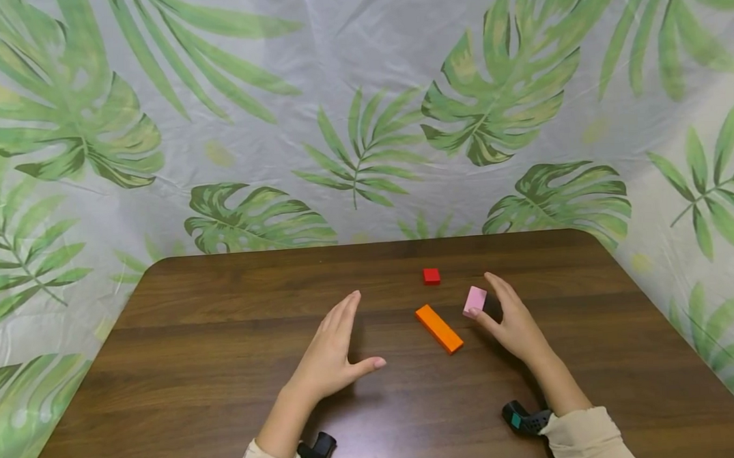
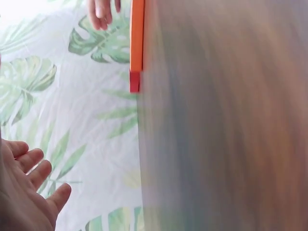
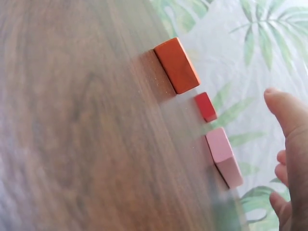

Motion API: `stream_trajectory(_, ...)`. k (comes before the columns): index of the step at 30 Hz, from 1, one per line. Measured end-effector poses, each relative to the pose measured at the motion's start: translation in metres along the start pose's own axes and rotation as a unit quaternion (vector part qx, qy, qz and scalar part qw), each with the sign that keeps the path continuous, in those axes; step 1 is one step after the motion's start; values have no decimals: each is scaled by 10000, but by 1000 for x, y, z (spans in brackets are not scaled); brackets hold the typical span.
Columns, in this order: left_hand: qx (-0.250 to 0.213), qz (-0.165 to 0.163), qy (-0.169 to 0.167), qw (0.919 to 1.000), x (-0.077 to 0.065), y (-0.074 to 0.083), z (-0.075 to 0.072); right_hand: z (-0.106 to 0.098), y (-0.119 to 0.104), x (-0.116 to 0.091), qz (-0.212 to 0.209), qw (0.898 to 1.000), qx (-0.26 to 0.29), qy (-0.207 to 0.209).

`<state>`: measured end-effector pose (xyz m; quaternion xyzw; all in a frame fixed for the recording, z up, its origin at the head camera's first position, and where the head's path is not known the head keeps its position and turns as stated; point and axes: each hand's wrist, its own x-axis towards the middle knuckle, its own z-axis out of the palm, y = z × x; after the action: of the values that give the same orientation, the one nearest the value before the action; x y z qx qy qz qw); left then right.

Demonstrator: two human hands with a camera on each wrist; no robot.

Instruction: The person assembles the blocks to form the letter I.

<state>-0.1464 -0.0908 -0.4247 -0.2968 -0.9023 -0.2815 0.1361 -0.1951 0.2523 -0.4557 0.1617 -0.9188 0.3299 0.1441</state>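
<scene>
A pink block (image 1: 475, 300) lies on the table in front of my right hand (image 1: 515, 323). The thumb overlaps the block's near corner in the head view, while the right wrist view shows a gap between hand and block. Thumb and fingers of that hand are spread apart. To its left is a long orange block (image 1: 439, 329), lying at a slant. Farther back sits a small red block (image 1: 431, 276). My left hand (image 1: 329, 353) hovers left of the orange block, fingers extended, thumb pointing right, holding nothing.
The dark wooden table (image 1: 213, 372) has rounded far corners. Behind it hangs a pale cloth (image 1: 360, 65) printed with green leaves. Each wrist carries a black camera, one on the left (image 1: 318, 451) and one on the right (image 1: 526, 419), close above the tabletop.
</scene>
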Motion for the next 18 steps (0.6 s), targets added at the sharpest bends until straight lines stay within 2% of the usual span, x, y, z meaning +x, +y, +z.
stream_trajectory(18,-332,-252,-485,9980,13,17,33,6,11,-3,370,9986,-22,-385)
